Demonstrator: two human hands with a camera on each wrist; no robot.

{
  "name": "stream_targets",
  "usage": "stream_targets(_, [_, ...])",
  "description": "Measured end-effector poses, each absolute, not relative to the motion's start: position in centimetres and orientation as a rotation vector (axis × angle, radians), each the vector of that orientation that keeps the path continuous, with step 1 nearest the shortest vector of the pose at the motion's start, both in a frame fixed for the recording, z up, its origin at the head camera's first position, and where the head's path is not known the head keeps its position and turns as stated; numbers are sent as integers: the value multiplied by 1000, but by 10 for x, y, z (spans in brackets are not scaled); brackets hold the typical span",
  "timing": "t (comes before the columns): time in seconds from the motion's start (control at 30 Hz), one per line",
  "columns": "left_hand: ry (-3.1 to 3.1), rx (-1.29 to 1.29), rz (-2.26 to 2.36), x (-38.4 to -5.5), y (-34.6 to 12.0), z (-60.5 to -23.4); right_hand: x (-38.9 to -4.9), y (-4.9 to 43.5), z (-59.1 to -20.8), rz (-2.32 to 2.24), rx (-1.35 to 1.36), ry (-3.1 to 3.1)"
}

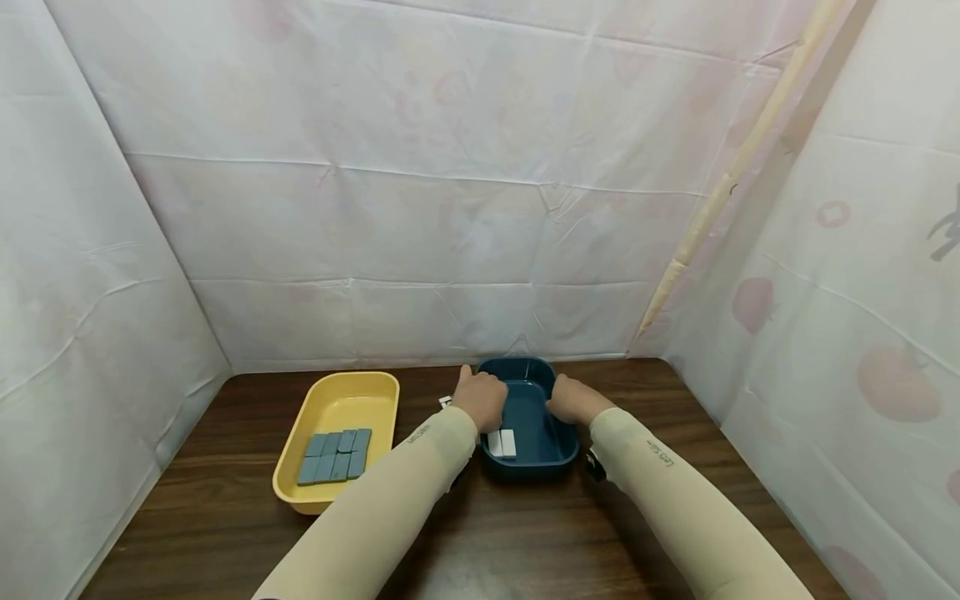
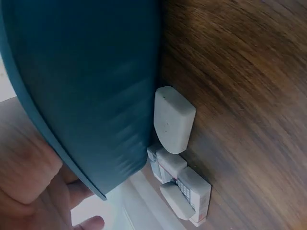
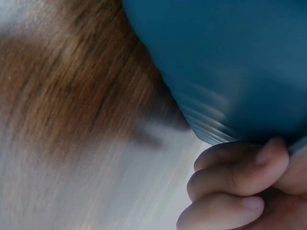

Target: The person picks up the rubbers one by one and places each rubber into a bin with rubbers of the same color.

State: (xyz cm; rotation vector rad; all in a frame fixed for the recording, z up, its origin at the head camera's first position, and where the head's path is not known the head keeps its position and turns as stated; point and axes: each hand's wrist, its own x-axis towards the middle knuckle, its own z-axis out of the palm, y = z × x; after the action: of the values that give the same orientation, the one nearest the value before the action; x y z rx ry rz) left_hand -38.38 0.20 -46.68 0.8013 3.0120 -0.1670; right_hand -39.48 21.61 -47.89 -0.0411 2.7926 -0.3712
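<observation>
The blue bin [image 1: 534,417], right of the yellow bin [image 1: 360,410], holds white blocks [image 1: 508,443], partly covered by the left hand [image 1: 482,400]. Grey blocks [image 1: 337,456] lie in the yellow bin, its near corner hidden by a sleeve [image 1: 382,508]. Left and right hand [image 1: 576,402] grip the blue rim's opposite sides.

The blue tray [image 1: 532,421] looks like glossy plastic.
</observation>
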Motion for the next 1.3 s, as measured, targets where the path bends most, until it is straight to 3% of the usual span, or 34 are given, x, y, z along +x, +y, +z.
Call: stream_targets(1.3, [2969, 828, -236, -376, 6, -464, -391, 210, -475, -372, -13, 2783])
